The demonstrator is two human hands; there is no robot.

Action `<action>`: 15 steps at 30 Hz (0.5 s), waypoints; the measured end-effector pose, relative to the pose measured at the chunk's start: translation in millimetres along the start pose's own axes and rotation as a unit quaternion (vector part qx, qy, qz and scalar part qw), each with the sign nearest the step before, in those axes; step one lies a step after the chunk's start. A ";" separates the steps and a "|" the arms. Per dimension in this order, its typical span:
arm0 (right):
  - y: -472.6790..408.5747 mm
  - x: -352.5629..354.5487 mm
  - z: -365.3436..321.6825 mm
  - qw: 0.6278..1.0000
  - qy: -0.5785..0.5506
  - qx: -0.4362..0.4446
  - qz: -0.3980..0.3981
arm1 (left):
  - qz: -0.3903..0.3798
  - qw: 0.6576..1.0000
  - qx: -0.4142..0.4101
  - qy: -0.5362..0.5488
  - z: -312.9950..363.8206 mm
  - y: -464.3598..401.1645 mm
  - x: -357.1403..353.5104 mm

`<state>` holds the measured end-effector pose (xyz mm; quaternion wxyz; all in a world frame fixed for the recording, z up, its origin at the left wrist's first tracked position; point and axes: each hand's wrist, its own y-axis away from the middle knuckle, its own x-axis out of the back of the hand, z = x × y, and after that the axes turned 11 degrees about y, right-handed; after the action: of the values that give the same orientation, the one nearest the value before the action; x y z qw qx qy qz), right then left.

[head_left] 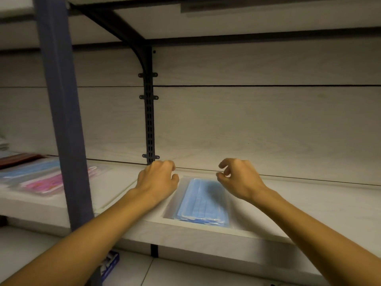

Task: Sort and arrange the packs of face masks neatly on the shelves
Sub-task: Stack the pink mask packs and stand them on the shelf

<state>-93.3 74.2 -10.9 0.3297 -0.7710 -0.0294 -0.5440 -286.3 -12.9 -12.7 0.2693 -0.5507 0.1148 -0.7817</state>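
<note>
Right now I have the blue pack [201,201] lying flat on the shelf [309,205], its near end just at the front edge, between my 2 hands. My left hand [157,180] sits at its far-left corner with fingers curled under; I cannot tell whether they pinch the wrapper or hold nothing. My right hand [239,179] hovers over the far-right corner, fingers loosely curled and grasping nothing.

I judge the main risk is at that front edge: any pull toward me would tip the pack off to the floor. The clear wrapper looks slick, so a one-sided nudge could skew it.

Room is generous to the right and toward the back wall. On the left, the upright rail [150,120] stands just behind my left hand, the blue post [66,120] stands nearer, and beyond it lie the pink pack [45,183] and others.
</note>
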 end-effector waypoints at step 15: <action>53.5 31.3 -115.4 0.983 0.029 0.176 0.051 | 0.112 0.987 -0.093 -0.069 -17.2 89.8 78.9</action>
<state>-153.5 -39.7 12.5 0.4880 -0.6854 -0.0760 -0.5352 -295.3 -132.4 1.2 0.3106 -0.6092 0.2291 -0.6928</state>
